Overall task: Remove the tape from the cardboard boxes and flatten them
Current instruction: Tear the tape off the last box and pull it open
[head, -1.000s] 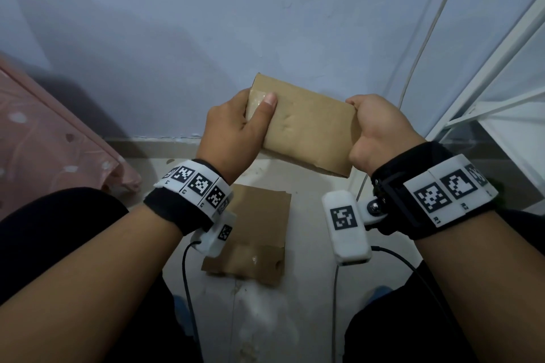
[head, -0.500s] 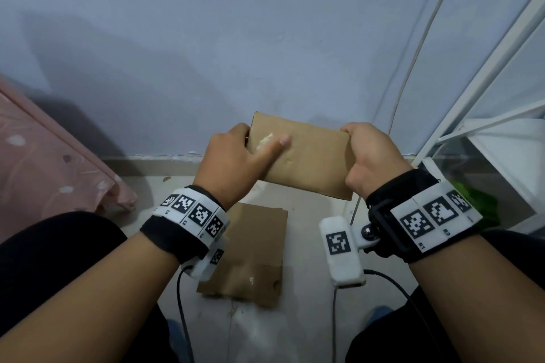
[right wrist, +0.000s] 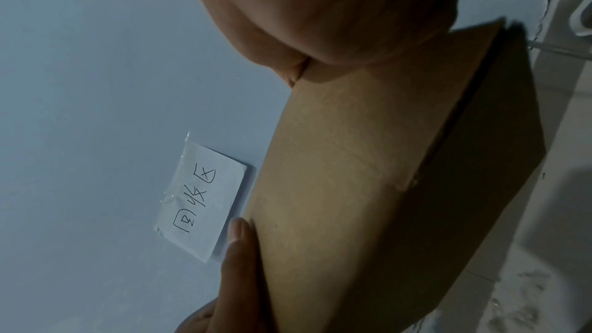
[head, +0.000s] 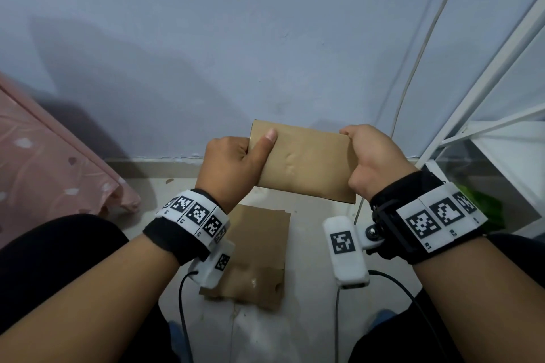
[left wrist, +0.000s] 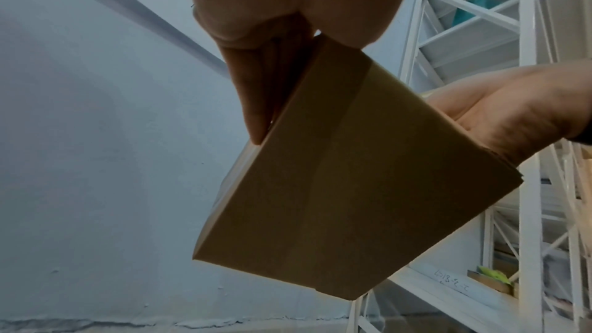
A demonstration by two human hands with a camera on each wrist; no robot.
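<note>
I hold a small brown cardboard box [head: 306, 160] in the air in front of the wall, one hand at each end. My left hand [head: 236, 162] grips its left end, thumb lying across the near face. My right hand [head: 374, 156] grips the right end, fingers curled round the edge. From the left wrist view the box [left wrist: 336, 186] shows its underside with a strip of tape down the middle. The right wrist view shows the box [right wrist: 368, 186] edge on. A flattened cardboard box [head: 256, 253] lies on the floor below my hands.
A pale blue wall stands close ahead with a handwritten paper label [right wrist: 201, 196] stuck on it. A white metal shelf frame [head: 486, 132] is at the right, a pink patterned cloth [head: 44, 165] at the left. A thin cable [head: 413, 68] runs down the wall.
The box sits lower in the head view as the view tilted up. My left thumb has shifted along the near face toward the top left corner. Both hands keep their grip.
</note>
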